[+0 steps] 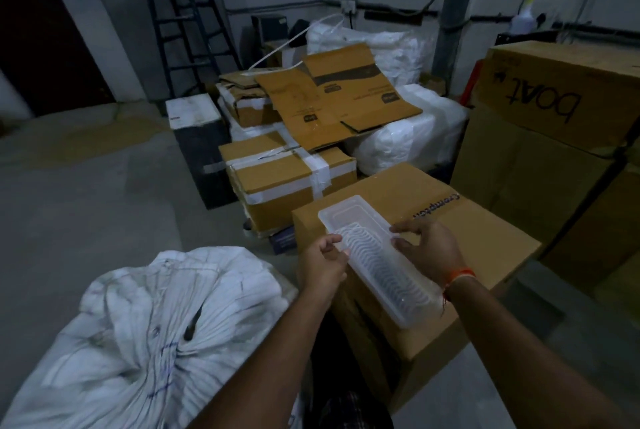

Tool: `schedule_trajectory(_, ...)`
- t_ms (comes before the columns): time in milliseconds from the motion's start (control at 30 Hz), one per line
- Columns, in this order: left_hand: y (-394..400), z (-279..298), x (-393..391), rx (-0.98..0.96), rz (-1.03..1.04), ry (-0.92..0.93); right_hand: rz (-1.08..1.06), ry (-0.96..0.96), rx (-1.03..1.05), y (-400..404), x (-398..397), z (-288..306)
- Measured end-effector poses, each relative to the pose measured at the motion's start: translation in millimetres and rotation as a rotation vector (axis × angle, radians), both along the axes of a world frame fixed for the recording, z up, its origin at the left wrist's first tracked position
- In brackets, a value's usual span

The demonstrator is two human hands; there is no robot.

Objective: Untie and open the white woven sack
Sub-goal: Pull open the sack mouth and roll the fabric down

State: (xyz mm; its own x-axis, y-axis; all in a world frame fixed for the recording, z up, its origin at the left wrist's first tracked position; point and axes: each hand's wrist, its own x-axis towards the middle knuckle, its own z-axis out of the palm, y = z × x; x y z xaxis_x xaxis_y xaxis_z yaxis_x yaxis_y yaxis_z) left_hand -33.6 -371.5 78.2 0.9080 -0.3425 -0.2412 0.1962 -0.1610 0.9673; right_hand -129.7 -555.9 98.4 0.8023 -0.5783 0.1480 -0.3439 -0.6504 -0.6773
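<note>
My left hand (323, 264) and right hand (427, 250) each grip a side of a clear ribbed plastic tray (375, 264), held over a cardboard box (485, 238). The tray's long axis runs from upper left to lower right. The sack (138, 335) sits on the floor at lower left, beside my left forearm, untouched: white, woven, creased, its neck gathered into tight pleats.

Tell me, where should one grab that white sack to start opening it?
Grip the gathered neck of the white sack, coming from above. The folds all run to that cinched spot on top, so the tie is probably there. Both hands now hold a clear plastic tray.
</note>
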Motion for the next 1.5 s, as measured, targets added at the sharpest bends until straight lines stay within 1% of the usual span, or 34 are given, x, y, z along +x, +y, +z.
schedule_trajectory(67, 24.1, 1.8, -1.1, -0.005, 0.007, -0.035, 0.002, -0.131, -0.012, 22.2, -3.5, 7.8)
schedule_trajectory(133, 57.1, 3.0, -3.1, 0.012, 0.043, -0.087, 0.069, -0.187, 0.027, 50.2, -4.2, 11.5)
schedule_trajectory(267, 138.9, 0.0, -10.9, 0.068, 0.172, -0.169, 0.16, -0.249, 0.304, 124.7, 5.7, 5.0)
schedule_trajectory(300, 159.6, -1.3, -14.1, 0.069, 0.204, -0.169, 0.19, -0.253, 0.35, 143.4, 10.1, 1.2)
schedule_trajectory(400, 215.7, -2.6, -21.5, 0.098, 0.289, -0.187, 0.334, -0.2, 0.384, 194.4, 23.7, -11.6)
schedule_trajectory(467, 245.3, -3.0, -24.1, 0.101, 0.347, -0.193, 0.386, -0.175, 0.416, 223.4, 29.3, -16.4)
schedule_trajectory(567, 279.8, -2.9, -27.2, 0.118, 0.415, -0.22, 0.452, -0.147, 0.379, 261.7, 35.7, -20.4)
schedule_trajectory(633, 297.1, -3.3, -27.7, 0.125, 0.44, -0.232, 0.469, -0.148, 0.39, 283.9, 39.9, -19.1)
schedule_trajectory(900, 334.3, -8.7, -7.4, 0.182, 0.481, -0.249, 0.451, -0.171, 0.382, 340.8, 68.7, -26.3)
schedule_trajectory(1133, 345.2, -24.5, 27.3, 0.157, 0.519, -0.224, 0.383, -0.258, 0.343, 369.5, 128.6, -50.2)
schedule_trajectory(1200, 346.5, -30.9, 33.7, 0.153, 0.535, -0.217, 0.38, -0.245, 0.328, 377.0, 146.8, -59.3)
schedule_trajectory(1333, 349.0, -44.9, 41.7, 0.104, 0.563, -0.167, 0.384, -0.195, 0.39, 391.0, 177.0, -74.1)
schedule_trajectory(1500, 359.4, -45.8, 46.9, 0.046, 0.662, -0.172, 0.361, -0.271, 0.259, 392.1, 188.2, -78.7)
